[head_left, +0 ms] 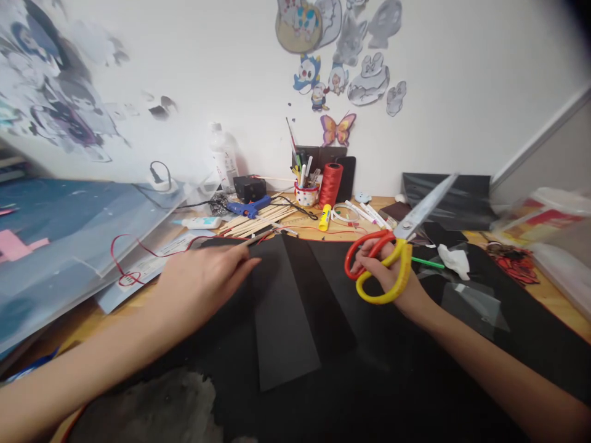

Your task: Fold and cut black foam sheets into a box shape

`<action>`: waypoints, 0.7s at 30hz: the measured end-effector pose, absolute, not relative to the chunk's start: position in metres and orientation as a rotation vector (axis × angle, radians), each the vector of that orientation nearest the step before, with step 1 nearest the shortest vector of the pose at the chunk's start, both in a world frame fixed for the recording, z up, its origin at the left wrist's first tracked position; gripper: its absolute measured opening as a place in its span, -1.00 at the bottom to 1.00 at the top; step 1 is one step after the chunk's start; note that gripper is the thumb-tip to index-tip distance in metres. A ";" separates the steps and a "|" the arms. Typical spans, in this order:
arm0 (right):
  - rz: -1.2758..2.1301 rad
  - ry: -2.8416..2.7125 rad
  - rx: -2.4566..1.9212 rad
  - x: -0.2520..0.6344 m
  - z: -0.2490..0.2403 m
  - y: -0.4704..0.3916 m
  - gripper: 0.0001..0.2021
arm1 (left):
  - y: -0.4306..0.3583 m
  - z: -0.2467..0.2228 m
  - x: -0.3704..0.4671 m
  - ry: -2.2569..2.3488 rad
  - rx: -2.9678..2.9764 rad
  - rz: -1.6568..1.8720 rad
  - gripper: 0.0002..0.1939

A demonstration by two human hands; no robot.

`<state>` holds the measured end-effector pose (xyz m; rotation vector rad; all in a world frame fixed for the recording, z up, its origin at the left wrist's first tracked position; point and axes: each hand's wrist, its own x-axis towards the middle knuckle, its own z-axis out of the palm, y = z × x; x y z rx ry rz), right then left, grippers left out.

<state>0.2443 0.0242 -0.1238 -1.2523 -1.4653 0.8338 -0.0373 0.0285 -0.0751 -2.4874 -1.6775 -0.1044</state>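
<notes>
My right hand point(390, 271) is closed round the red and yellow handles of a pair of scissors point(427, 206). Their blades look closed and point up and to the right, off the table. My left hand point(217, 274) has its fingers curled together at the left, with a thin pencil-like stick point(258, 238) poking out past them. Between the hands, a long dark grey strip of card point(286, 326) lies on the black mat point(369, 381). A darker band lies along the strip's right side.
Thin wooden sticks point(258, 218), a blue glue gun point(249, 207), a glue stick point(324, 217), a red thread spool point(330, 184) and a pen cup point(306, 194) line the back. Clear plastic scraps point(475, 304) and white tissue point(455, 261) lie right; a red ribbon point(129, 278) lies left.
</notes>
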 end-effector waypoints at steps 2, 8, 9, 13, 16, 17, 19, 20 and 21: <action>0.891 -1.503 -1.206 0.236 -0.128 0.033 -0.93 | 0.046 -0.068 -0.019 -1.296 -2.775 -0.263 -0.63; 1.012 -1.573 -1.102 0.219 -0.147 0.058 -0.89 | 0.083 -0.093 0.025 -0.807 -3.164 0.159 -0.55; 1.030 -1.583 -1.093 0.218 -0.149 0.060 -0.90 | 0.086 -0.099 0.026 -0.788 -3.182 0.201 -0.52; 1.093 -1.625 -1.095 0.216 -0.153 0.067 -0.91 | 0.092 -0.114 0.019 -0.802 -3.214 0.288 -0.38; 1.117 -1.658 -1.109 0.214 -0.154 0.075 -0.92 | 0.095 -0.117 0.017 -0.834 -3.224 0.317 -0.29; 1.117 -1.669 -1.110 0.212 -0.154 0.078 -0.92 | 0.097 -0.118 0.018 -0.842 -3.225 0.324 -0.27; 1.106 -1.692 -1.111 0.209 -0.153 0.083 -0.92 | 0.099 -0.119 0.019 -0.845 -3.229 0.324 -0.25; 1.099 -1.703 -1.112 0.207 -0.152 0.085 -0.92 | 0.100 -0.119 0.019 -0.843 -3.229 0.318 -0.25; 1.093 -1.713 -1.115 0.206 -0.151 0.086 -0.93 | 0.101 -0.119 0.020 -0.842 -3.229 0.311 -0.25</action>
